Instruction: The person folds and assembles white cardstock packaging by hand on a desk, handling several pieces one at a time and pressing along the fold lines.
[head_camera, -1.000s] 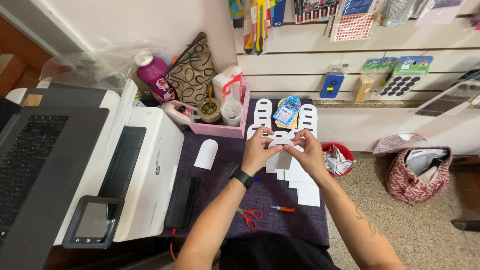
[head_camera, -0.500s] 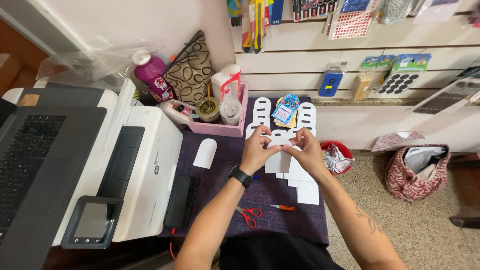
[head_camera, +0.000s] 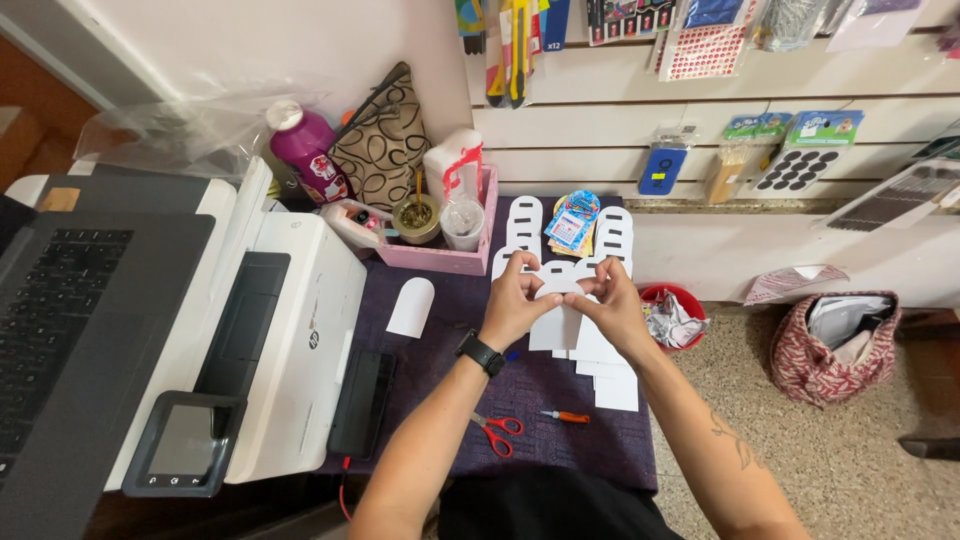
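Left hand (head_camera: 515, 305) and right hand (head_camera: 612, 308) pinch a white card cutout (head_camera: 558, 318).

The arch-topped white card cut-out (head_camera: 556, 322) pinched between the left hand (head_camera: 515, 305) and the right hand (head_camera: 612, 308) looked like stiff, matt paper, as did the loose white paper cards (head_camera: 610, 375) lying beneath it. They rested on a dark purple cloth table cover (head_camera: 440, 390) with a soft, dull weave. The red-handled scissors (head_camera: 495, 432) showed glossy plastic grips, and the small orange-handled tool (head_camera: 566, 416) a thin metal tip. The white printer (head_camera: 300, 330) was smooth, slightly shiny plastic beside a flat black phone (head_camera: 362, 402) with a glassy face. The pink rectangular tray (head_camera: 440, 255) seemed painted, matt. The black wristband (head_camera: 481, 352) appeared rubbery.
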